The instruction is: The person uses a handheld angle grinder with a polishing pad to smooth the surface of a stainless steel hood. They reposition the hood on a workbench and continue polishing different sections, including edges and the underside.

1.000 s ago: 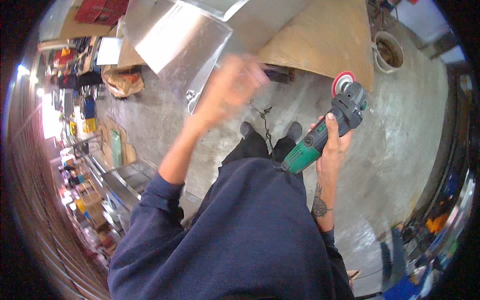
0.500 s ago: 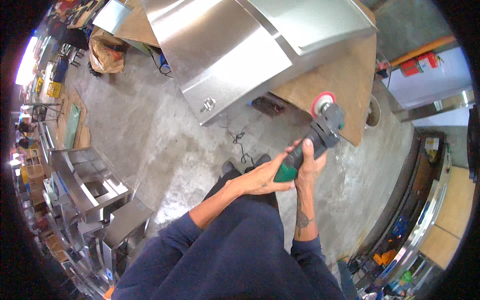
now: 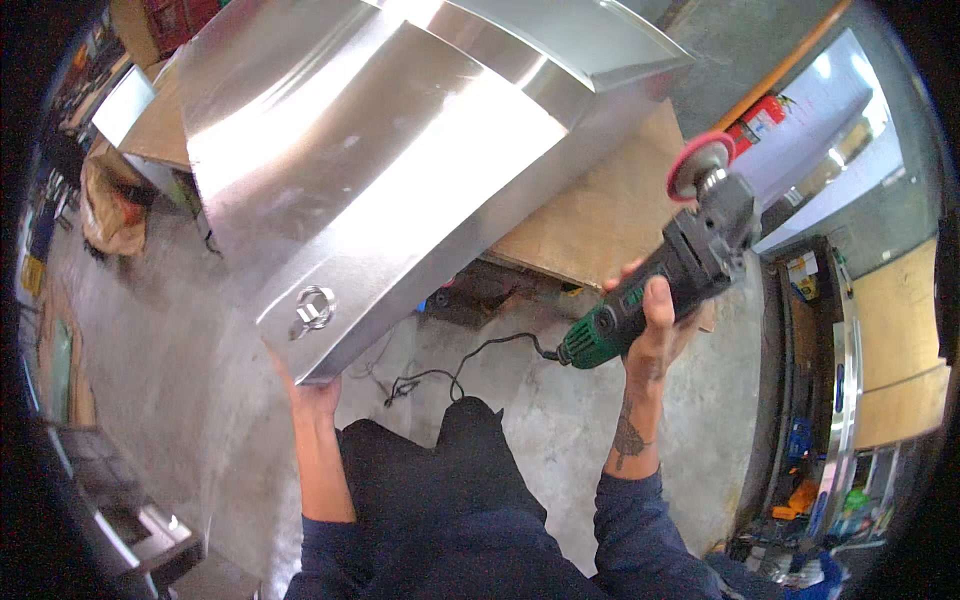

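- We see the stainless-steel box-like piece [image 3: 370, 200] filling the upper middle, one broad sloping face toward us, its near corner jutting past the support. Its panels are formed and joined; glare hides how much of the surface is finished, so we cannot tell what is left.
- Beneath it we make out a tan board [image 3: 610, 200], bare along the right side.
- We find the green-and-black angle grinder [image 3: 625, 318] right of the steel, in the air and apart from it, tail low and head tilted up to the right. Its black power cord [image 3: 505, 339] trails from the tail toward the floor. We judge that no surface work is happening at this instant.
- We see the right hand [image 3: 660, 325] wrapped around the grinder body, thumb along the top, forearm rising almost straight.
- We see the left hand [image 3: 315, 395] at the near corner, forearm upright. The metal covers most of its fingers, so we cannot tell whether it grips or merely supports.
- The red-rimmed disc [image 3: 697, 170] is mounted and touches nothing; we cannot tell whether it spins.
- We note a shiny ring fitting [image 3: 313, 308] already on the sloping face, near that corner.
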